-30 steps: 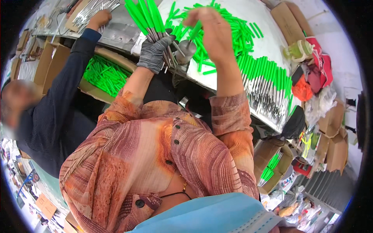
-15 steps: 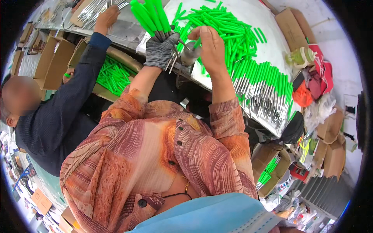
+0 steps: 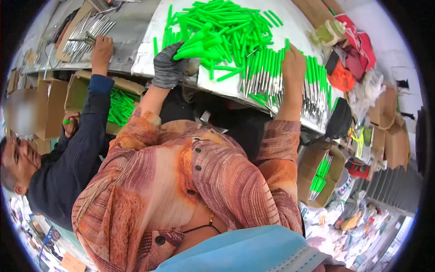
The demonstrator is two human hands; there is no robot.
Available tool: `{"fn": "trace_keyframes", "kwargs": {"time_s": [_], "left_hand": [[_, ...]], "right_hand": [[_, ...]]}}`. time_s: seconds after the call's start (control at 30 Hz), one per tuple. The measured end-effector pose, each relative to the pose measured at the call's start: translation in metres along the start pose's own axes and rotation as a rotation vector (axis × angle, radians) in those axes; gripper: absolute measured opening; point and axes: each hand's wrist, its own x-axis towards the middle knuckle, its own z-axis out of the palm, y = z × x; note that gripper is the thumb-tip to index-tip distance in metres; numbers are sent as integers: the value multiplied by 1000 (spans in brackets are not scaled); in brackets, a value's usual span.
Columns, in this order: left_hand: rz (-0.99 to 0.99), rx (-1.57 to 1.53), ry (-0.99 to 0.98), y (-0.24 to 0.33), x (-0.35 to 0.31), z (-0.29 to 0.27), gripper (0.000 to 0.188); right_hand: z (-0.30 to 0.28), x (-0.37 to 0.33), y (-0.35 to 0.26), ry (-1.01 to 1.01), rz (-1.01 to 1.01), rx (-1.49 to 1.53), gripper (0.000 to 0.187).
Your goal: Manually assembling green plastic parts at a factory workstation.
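Observation:
My left hand point(image 3: 168, 65), in a grey knit glove, is closed round a bunch of green-handled metal rods point(image 3: 195, 47); their thick green ends point right and their shafts are hidden. My bare right hand point(image 3: 293, 63) is over the row of finished-looking green-handled rods point(image 3: 263, 68) at the table's right. Its fingers are pinched on one such rod, whose green tip point(image 3: 287, 44) shows above them. A heap of loose green handles point(image 3: 235, 25) lies on the white tabletop beyond my hands. Beside my gloved hand a grey metal cylinder point(image 3: 192, 68) is partly hidden.
On the left, a co-worker's hand point(image 3: 102, 49) holds metal rods above more rods point(image 3: 86, 34). Green handles fill a carton point(image 3: 78, 93) below. At lower right, another carton point(image 3: 333, 167) holds green-handled rods. A green-lidded jar point(image 3: 327, 34) and bags stand at the table's right end.
My right hand has moved right, from beside the gloved hand to the row of rods. My left hand's bunch has tipped from upright toward the right. The view has shifted.

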Motion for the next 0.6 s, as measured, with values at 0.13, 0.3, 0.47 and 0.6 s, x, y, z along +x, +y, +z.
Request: {"fn": "trace_keyframes", "kwargs": {"time_s": [0.13, 0.3, 0.47, 0.6], "left_hand": [[27, -30, 33, -4, -10, 5, 35], [-325, -353, 21, 2, -19, 0, 26], [-707, -765, 182, 25, -4, -25, 30], [-741, -844, 238, 42, 7, -33, 32]], "right_hand": [[-55, 17, 80, 285, -16, -451, 30], [-74, 25, 141, 224, 125, -653, 23], [-52, 19, 91, 69, -23, -899, 20], [5, -5, -57, 34, -209, 309, 34]]}}
